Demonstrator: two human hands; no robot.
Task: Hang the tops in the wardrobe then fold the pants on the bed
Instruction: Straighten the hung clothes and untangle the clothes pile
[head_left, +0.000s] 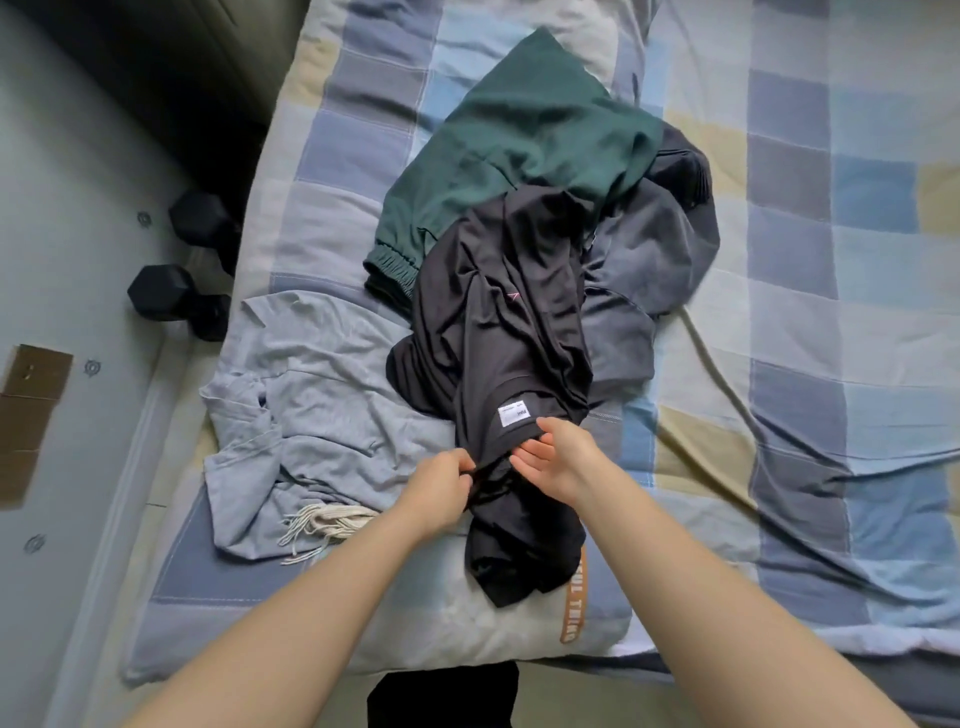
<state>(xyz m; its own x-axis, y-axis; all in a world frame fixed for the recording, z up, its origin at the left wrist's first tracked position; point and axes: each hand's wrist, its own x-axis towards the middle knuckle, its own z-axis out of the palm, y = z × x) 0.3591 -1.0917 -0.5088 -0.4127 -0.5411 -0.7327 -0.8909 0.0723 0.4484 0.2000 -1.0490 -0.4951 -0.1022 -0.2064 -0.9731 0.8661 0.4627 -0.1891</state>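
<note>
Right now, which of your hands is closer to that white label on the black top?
The right hand. Its thumb lies just below the white label on the black top. The left hand pinches the fabric lower down, to the label's left.

Soft even daylight, dim top-left corner, wide-angle edge warping, slight blur.
</note>
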